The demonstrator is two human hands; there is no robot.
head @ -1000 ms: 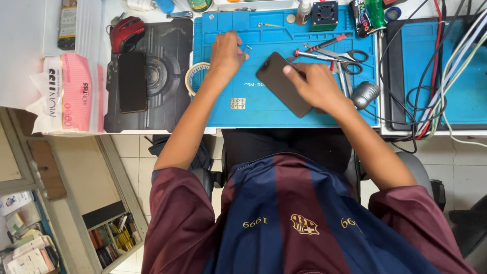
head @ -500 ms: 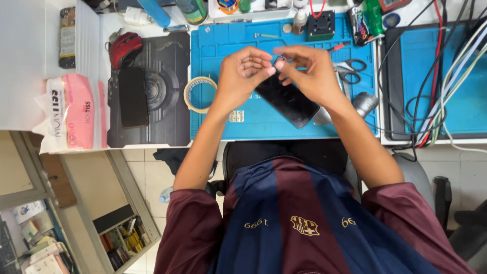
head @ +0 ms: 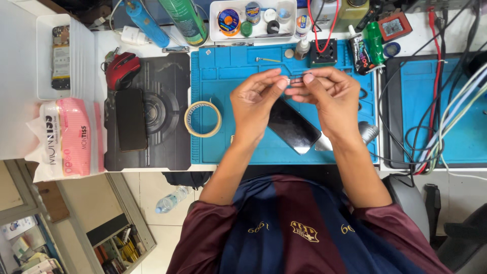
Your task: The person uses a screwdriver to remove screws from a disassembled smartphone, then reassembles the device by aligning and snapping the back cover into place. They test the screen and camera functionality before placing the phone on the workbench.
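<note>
Over the blue work mat [head: 218,81], my left hand [head: 256,104] and my right hand [head: 329,99] meet, fingertips pinching a tiny pale part [head: 292,80] between them. What the part is cannot be made out. Under the hands a black phone [head: 291,127] lies slanted on the mat, partly hidden by both wrists. A roll of tape [head: 203,119] rests on the mat to the left of my left hand.
A second dark phone [head: 131,119] lies on a black mat [head: 162,142] beside a red mouse [head: 122,68]. A pink tissue pack [head: 71,137] sits far left. Bottles, a white tray [head: 253,34] of small parts and tools line the back. Cables [head: 431,132] trail on the right.
My left hand came up from the mat and my right hand left the phone; both met above it, fingertips together on the small part. The camera view has shifted slightly.
</note>
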